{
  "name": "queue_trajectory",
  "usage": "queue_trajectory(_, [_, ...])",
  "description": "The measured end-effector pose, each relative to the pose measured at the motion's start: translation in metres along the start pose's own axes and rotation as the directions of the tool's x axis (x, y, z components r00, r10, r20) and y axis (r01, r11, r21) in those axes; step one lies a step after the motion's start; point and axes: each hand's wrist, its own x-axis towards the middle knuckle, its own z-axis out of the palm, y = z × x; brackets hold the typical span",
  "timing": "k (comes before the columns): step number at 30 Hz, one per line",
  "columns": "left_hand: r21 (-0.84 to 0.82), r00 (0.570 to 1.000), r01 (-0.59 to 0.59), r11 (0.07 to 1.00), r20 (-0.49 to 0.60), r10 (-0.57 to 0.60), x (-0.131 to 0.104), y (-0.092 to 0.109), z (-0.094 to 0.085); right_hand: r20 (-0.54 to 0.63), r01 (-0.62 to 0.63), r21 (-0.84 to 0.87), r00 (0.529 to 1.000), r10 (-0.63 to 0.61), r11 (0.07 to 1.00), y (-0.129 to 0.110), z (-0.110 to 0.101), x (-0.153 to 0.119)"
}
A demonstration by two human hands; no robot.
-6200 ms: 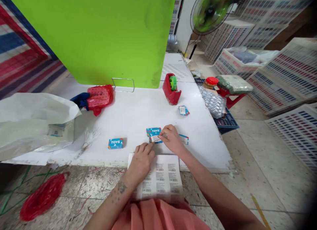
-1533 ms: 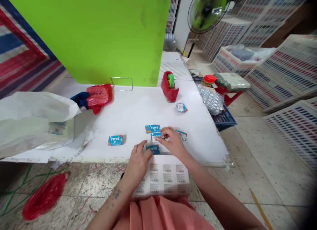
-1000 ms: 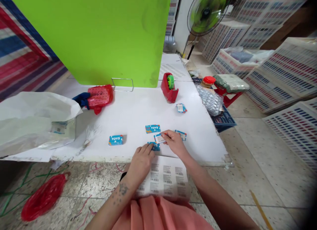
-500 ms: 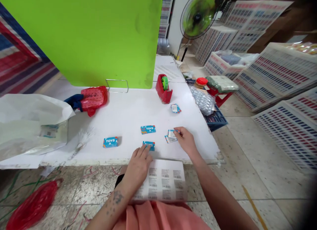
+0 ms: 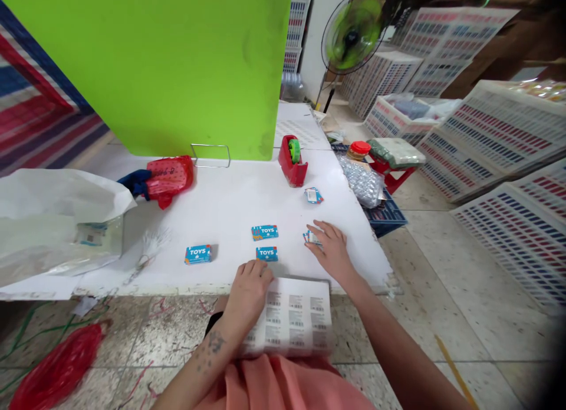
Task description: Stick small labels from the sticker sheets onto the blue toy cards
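My left hand (image 5: pixel 249 291) rests at the table's front edge, fingers bent and fingertips just below a blue TOYS card (image 5: pixel 266 254). It overlaps the left part of a sheet of barcode labels (image 5: pixel 297 316) lying over my lap. My right hand (image 5: pixel 331 249) has its fingers spread over a small pile of cards with white labels (image 5: pixel 312 238), touching it and partly hiding it. Above the single card lies a small group of blue TOYS cards (image 5: pixel 265 232). A stack of TOYS cards (image 5: pixel 198 254) sits farther left. Another labelled pile (image 5: pixel 313 195) lies beyond my right hand.
A red tape dispenser (image 5: pixel 293 162) stands toward the back of the white table (image 5: pixel 230 204). A green board (image 5: pixel 177 68) rises behind. At left are a white plastic bag (image 5: pixel 57 221) and a red pouch (image 5: pixel 168 177). Crates (image 5: pixel 495 127) and a fan (image 5: pixel 352 37) are at right.
The card in my right hand's fingers now lies on the labelled pile, and that hand has spread over it. My left hand has drawn back off the TOYS card.
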Motion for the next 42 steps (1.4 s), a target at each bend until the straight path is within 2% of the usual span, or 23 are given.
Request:
queue_trajectory(2, [-0.047, 0.996, 0.066, 0.997, 0.055, -0.063, 0.0, 0.001, -0.008, 0.083, 0.086, 0.159, 0.992, -0.1, 0.984, -0.025, -0.007, -0.005])
queue_trajectory(4, [-0.104, 0.986, 0.137, 0.985, 0.107, -0.126, 0.0, -0.001, -0.014, 0.242, 0.143, 0.301, 0.945, -0.22, 0.943, -0.052, -0.01, -0.011])
queue_trajectory(6, [-0.207, 0.972, 0.211, 0.955, 0.151, -0.182, -0.001, -0.006, -0.02, 0.346, 0.167, 0.344, 0.892, -0.29, 0.924, -0.073, -0.007, -0.017])
queue_trajectory(8, [-0.367, 0.955, 0.282, 0.887, 0.196, -0.223, -0.005, -0.014, -0.026, 0.387, 0.163, 0.335, 0.875, -0.293, 0.928, -0.083, -0.002, -0.02])
queue_trajectory(11, [-0.59, 0.932, 0.358, 0.724, 0.27, -0.242, -0.015, -0.027, -0.032, 0.403, 0.131, 0.31, 0.879, -0.255, 0.942, -0.082, 0.004, -0.019])
queue_trajectory(14, [-0.662, 0.909, 0.417, 0.623, 0.314, -0.274, -0.025, -0.032, -0.033, 0.407, 0.129, 0.309, 0.878, -0.254, 0.942, -0.079, 0.006, -0.018])
queue_trajectory(20, [-0.696, 0.883, 0.46, 0.551, 0.294, -0.366, -0.025, -0.027, -0.028, 0.241, 0.161, 0.199, 0.948, -0.207, 0.967, -0.108, 0.006, -0.024])
queue_trajectory(25, [-0.723, 0.862, 0.478, 0.499, 0.277, -0.425, -0.023, -0.027, -0.025, 0.247, 0.212, 0.04, 0.945, -0.215, 0.976, -0.128, 0.013, -0.036])
queue_trajectory(29, [-0.735, 0.831, 0.521, 0.434, 0.322, -0.453, -0.025, -0.028, -0.021, 0.213, 0.253, 0.028, 0.944, -0.253, 0.967, -0.133, 0.019, -0.047])
queue_trajectory(31, [-0.756, 0.829, 0.53, 0.384, 0.367, -0.423, -0.026, -0.029, -0.021, 0.158, 0.242, 0.077, 0.955, -0.251, 0.967, -0.133, 0.021, -0.05])
queue_trajectory(34, [-0.794, 0.837, 0.536, 0.288, 0.457, -0.3, -0.026, -0.033, -0.023, 0.05, 0.206, 0.163, 0.975, -0.217, 0.965, -0.132, 0.02, -0.052])
queue_trajectory(36, [-0.788, 0.834, 0.552, 0.274, 0.511, -0.21, -0.021, -0.039, -0.026, 0.003, 0.223, 0.18, 0.974, -0.227, 0.958, -0.132, 0.018, -0.052])
queue_trajectory(38, [-0.763, 0.836, 0.533, 0.366, 0.542, -0.089, -0.012, -0.047, -0.029, 0.003, 0.271, 0.163, 0.962, -0.275, 0.949, -0.133, 0.015, -0.052])
queue_trajectory(40, [-0.744, 0.831, 0.452, 0.492, 0.551, 0.07, 0.001, -0.053, -0.032, 0.032, 0.316, 0.138, 0.946, -0.323, 0.939, -0.133, 0.012, -0.052])
queue_trajectory(42, [-0.742, 0.809, 0.382, 0.551, 0.557, 0.189, 0.013, -0.057, -0.032, 0.056, 0.34, 0.121, 0.936, -0.348, 0.933, -0.133, 0.01, -0.053])
